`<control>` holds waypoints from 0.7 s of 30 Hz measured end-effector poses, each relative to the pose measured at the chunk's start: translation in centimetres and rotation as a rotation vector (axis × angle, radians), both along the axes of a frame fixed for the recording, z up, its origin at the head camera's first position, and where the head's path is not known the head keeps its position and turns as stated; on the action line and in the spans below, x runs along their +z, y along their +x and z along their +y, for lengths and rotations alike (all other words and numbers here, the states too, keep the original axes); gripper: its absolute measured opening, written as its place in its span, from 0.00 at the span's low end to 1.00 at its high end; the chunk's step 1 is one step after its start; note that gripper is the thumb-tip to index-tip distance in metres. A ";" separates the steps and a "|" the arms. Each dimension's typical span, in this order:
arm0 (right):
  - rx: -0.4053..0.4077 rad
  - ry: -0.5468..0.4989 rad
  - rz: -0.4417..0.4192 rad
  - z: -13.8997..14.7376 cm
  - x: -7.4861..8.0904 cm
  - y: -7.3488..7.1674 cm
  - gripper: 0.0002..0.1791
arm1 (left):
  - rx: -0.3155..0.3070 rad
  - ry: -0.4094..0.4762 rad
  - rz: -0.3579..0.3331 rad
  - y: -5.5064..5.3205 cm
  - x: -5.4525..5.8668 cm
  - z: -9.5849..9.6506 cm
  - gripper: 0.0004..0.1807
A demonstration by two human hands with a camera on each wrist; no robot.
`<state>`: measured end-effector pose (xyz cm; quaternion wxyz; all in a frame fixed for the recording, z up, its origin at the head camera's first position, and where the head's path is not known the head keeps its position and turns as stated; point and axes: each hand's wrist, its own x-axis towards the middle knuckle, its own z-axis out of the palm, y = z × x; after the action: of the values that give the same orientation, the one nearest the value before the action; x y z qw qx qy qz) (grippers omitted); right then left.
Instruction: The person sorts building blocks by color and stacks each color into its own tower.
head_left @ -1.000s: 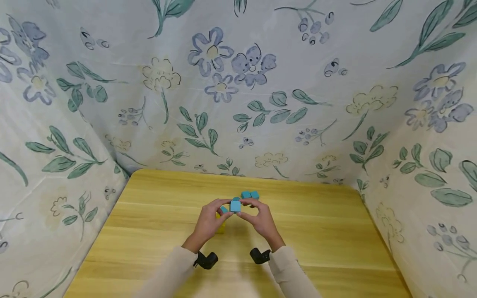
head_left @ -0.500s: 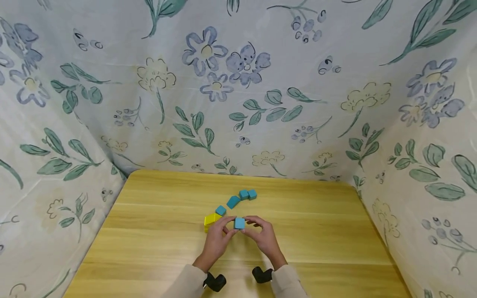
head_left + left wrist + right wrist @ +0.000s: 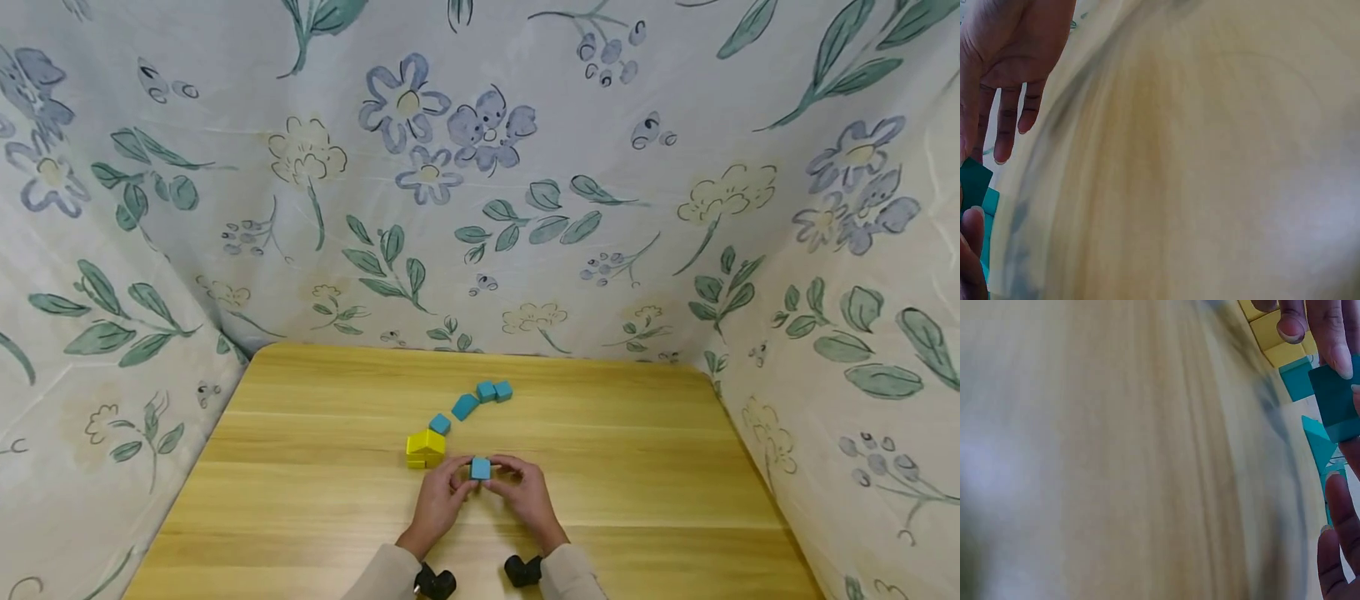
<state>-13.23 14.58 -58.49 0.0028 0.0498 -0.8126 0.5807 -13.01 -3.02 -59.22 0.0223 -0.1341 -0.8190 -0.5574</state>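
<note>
In the head view, a small blue block [image 3: 481, 468] is held between my two hands, low over the front middle of the table. Thumb and fingertips of my left hand [image 3: 439, 503] pinch its left side. My right hand [image 3: 529, 498] pinches the same block from the right. The right wrist view shows the held block [image 3: 1338, 403] close up, with fingertips on it from both sides. Left of the hands, yellow blocks [image 3: 425, 448] stand together, topped by a roof-like peak. A blue cube [image 3: 440, 424] lies just behind them.
Further back lie a pointed blue block [image 3: 465, 407] and two blue cubes side by side, the left cube [image 3: 486, 391] and the right cube [image 3: 503, 391]. The wooden table [image 3: 637, 450] is enclosed by floral cloth [image 3: 480, 208] at back and sides.
Both hands have drawn back toward the table's front with the blue block between them. The yellow blocks and the pointed blue block, earlier partly covered, are now in plain sight.
</note>
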 end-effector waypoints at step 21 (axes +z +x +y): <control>-0.017 0.061 -0.056 -0.3 -0.2 -0.2 0.17 | -0.011 -0.063 -0.033 -0.8 -2.4 -0.1 0.19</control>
<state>-13.40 14.33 -58.66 -0.0167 0.0265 -0.8301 0.5567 -13.82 -3.10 -61.57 0.0012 -0.1301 -0.8357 -0.5335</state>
